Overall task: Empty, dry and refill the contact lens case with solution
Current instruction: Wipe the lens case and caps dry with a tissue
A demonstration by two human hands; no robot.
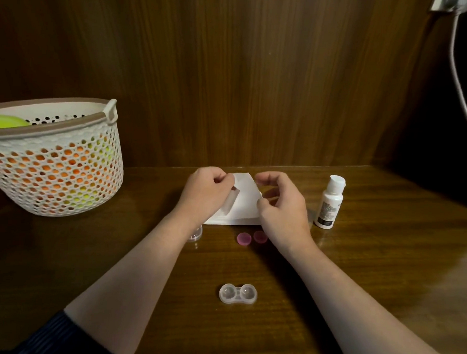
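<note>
A clear contact lens case (238, 293) lies open on the wooden table near me, both wells uncovered. Its two pink caps (244, 238) sit side by side further back. Behind them is a white tissue pack (239, 219) with a tissue sheet (246, 190) rising from it. My left hand (204, 193) pinches the sheet's left upper edge. My right hand (281, 205) pinches its right edge. A white solution bottle (329, 202) stands upright to the right of my right hand.
A white perforated basket (55, 170) with orange and green items stands at the far left. A small clear container (196, 233) is partly hidden under my left forearm. A wooden wall closes the back. A grey cable (458, 78) hangs at the upper right.
</note>
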